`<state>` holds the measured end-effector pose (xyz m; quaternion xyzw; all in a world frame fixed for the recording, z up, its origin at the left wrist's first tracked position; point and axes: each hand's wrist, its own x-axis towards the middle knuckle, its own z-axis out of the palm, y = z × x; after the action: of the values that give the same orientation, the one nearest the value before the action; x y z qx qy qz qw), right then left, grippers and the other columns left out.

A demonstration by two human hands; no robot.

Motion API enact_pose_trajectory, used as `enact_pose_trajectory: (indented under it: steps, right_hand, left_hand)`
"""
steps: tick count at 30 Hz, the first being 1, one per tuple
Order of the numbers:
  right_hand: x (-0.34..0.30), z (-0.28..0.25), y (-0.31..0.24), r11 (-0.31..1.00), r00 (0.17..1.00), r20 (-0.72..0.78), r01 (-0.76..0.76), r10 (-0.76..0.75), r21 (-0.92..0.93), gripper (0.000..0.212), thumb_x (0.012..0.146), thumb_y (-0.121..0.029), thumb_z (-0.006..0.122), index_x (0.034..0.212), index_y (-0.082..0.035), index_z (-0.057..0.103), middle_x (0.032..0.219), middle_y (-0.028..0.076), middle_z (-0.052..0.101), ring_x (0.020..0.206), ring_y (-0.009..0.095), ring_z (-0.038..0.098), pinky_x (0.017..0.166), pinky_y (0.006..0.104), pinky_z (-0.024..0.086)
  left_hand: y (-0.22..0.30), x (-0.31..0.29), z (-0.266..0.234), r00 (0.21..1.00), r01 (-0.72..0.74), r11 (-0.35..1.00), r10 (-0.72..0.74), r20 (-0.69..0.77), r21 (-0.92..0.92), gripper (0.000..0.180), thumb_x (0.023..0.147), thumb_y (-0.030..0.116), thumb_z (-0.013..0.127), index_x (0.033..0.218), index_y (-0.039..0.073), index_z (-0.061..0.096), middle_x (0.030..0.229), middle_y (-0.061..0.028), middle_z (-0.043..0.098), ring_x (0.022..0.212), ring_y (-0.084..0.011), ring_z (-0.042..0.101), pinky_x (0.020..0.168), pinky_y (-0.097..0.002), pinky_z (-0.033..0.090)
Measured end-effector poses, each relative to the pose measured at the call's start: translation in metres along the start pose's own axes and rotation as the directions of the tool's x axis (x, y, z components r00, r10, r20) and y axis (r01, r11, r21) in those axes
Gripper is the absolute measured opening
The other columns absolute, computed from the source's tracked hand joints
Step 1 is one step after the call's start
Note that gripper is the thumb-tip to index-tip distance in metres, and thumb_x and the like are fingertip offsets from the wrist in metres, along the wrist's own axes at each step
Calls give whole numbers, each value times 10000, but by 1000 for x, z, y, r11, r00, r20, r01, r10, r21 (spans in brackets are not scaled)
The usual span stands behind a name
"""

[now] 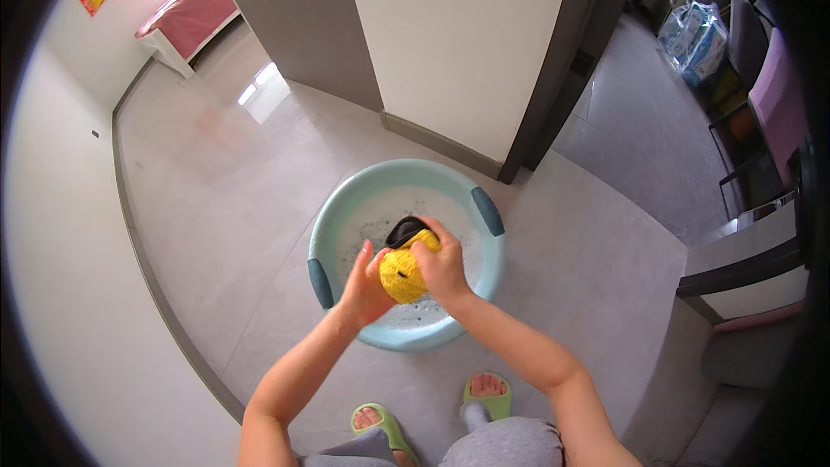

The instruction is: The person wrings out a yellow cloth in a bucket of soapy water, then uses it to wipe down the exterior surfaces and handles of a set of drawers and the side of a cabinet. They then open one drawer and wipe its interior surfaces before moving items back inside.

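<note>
the right hand clamps the yellow textured piece; the left hand touches its left side, grip unclear; slick suds could make it slip, splashing from the basin below both hands.

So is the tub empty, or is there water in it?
Not empty: the tub holds cloudy water, and bubbles on its surface show past the yellow item. Depth: cannot tell.
</note>
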<state>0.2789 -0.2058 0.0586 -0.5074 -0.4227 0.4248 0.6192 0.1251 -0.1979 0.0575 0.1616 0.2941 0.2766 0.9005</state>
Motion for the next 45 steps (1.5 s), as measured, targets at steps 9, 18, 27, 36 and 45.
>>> enact_pose_trajectory:
  steps: [9, 18, 27, 36, 45]
  right_hand:
    - [-23, 14, -44, 911, 931, -41, 344, -362, -228, 225, 760, 55, 545, 933, -41, 652, 938, 105, 666, 904, 256, 659, 802, 340, 534]
    - [-30, 20, -68, 177, 303, 445, 936, -843, -303, 81, 729, -136, 674, 801, -115, 644, 1022, 52, 676, 1034, 239, 641, 947, 398, 513]
    - [-15, 19, -88, -47, 3, 597, 997, -802, -69, 86, 720, -158, 645, 691, -86, 611, 902, 75, 685, 920, 223, 675, 853, 323, 551]
    - [1, 20, -88, -131, -77, 616, 990, -784, -43, 109, 635, -184, 640, 646, -82, 602, 734, 66, 625, 785, 225, 643, 776, 332, 540]
    - [3, 19, -74, -163, -128, 687, 986, -715, 14, 110, 619, -178, 639, 646, -72, 627, 720, 74, 643, 745, 229, 641, 736, 326, 531]
  left_hand:
    - [-22, -19, 26, 997, -61, 971, 68, 21, -231, 621, 923, 670, 444, 1355, 227, 489, 1361, -25, 526, 1260, -214, 506, 1039, -419, 432]
    - [32, -12, 44, 1000, 24, 999, -24, 15, -33, 271, 908, 353, 613, 884, 85, 585, 868, -83, 626, 930, -306, 634, 855, -466, 514]
    - [67, -15, 60, 967, 248, 919, -214, -140, 307, 223, 907, 305, 618, 895, 84, 587, 864, -94, 627, 820, -242, 645, 756, -364, 549]
    - [93, 4, 102, 942, 335, 738, -247, -228, 585, 170, 881, 221, 658, 861, 57, 620, 796, -82, 636, 657, -171, 619, 586, -302, 533]
    - [90, 20, 109, 952, 305, 547, -207, -227, 780, 184, 860, 184, 664, 836, 2, 649, 776, -97, 625, 665, -169, 602, 597, -288, 512]
